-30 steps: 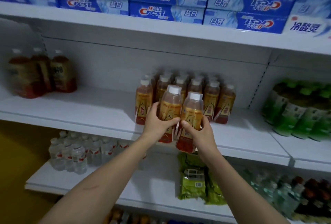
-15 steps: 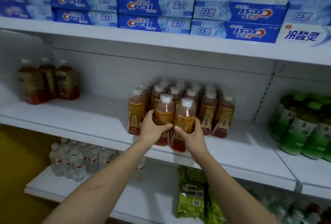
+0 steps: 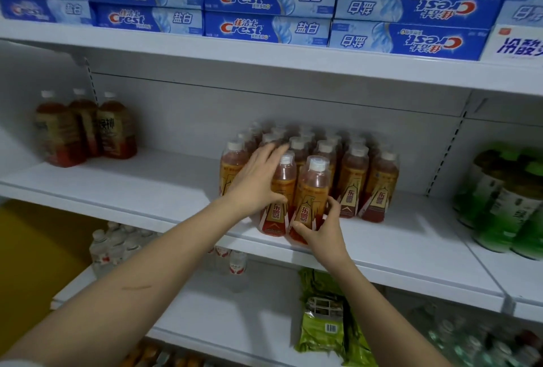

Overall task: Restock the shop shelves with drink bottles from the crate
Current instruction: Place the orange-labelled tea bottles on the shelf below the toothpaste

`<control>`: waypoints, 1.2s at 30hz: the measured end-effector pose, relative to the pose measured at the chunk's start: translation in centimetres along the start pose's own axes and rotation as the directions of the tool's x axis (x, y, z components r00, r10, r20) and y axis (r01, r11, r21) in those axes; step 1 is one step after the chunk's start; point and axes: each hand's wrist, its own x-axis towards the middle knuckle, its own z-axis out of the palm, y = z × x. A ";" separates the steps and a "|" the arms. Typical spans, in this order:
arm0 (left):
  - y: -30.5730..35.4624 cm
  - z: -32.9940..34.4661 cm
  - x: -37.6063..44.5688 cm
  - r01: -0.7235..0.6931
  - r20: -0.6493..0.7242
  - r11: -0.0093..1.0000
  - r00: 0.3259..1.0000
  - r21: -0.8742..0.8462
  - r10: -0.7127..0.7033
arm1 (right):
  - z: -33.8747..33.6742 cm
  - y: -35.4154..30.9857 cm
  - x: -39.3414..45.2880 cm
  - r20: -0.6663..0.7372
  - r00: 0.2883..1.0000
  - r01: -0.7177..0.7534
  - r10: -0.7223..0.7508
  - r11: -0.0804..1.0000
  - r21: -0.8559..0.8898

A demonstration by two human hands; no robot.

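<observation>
both hands were up at the middle shelf (image 3: 147, 190), working at the front of a block of orange drink bottles (image 3: 355, 172). the right hand (image 3: 324, 231) was curled around the base of the right front bottle (image 3: 311, 190), thumb on the near side of the label and fingers round the far side, gripping it low down; that bottle stood upright near the shelf's front edge. just left of it, touching, stood the left front bottle (image 3: 282, 187), also upright. the left hand (image 3: 255, 181) lay against this one with fingers stretched out nearly flat, reaching back past its cap toward the bottles behind, thumb resting low across its label; the hand was loosely open, pressing more than grasping, and whether it truly held the bottle could not be told.

beyond both hands the block ran back in rows toward the rear wall. far left of the left hand stood three bigger brown bottles (image 3: 85, 131). far right of the right hand were green bottles (image 3: 505, 202). above the hands, toothpaste boxes (image 3: 264, 11) lined the top shelf. below the forearms sat water bottles (image 3: 117, 243) and green packets (image 3: 323, 322).
</observation>
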 end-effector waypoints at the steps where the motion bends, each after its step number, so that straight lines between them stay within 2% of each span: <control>1: -0.1 -0.2 0.3 -0.040 0.024 0.996 0.999 0.078 0.038 | 0.1 0.1 -0.1 -0.018 1.000 -0.003 0.003 1.000 -0.003; 3: -0.4 -0.4 0.7 -0.103 0.057 0.977 0.994 0.184 0.094 | 0.5 0.0 0.0 -0.044 0.999 -0.008 0.007 1.000 -0.023; 11: -1.2 -1.2 1.8 -0.199 0.056 0.877 0.979 0.437 0.194 | 1.6 -1.1 1.3 -0.043 0.999 0.004 -0.013 0.980 -0.198; 21: -2.5 -1.3 2.4 -0.162 0.032 0.845 0.985 0.509 0.170 | 3.3 -1.4 2.5 -0.029 1.000 -0.016 0.009 0.967 -0.254; 31: -3.0 -0.2 2.3 -0.080 -0.031 0.905 0.994 0.417 0.102 | 4.3 -1.3 2.7 0.005 0.991 -0.121 0.132 0.924 -0.363; 34: -2.6 1.5 0.3 -0.010 -0.132 0.957 0.990 0.290 0.050 | 4.5 -0.2 1.2 -0.027 0.998 -0.066 0.060 0.923 -0.379; 36: -2.3 3.6 -2.3 0.018 -0.192 0.988 0.981 0.156 0.012 | 4.4 -0.1 0.0 -0.091 0.996 -0.032 0.006 0.959 -0.283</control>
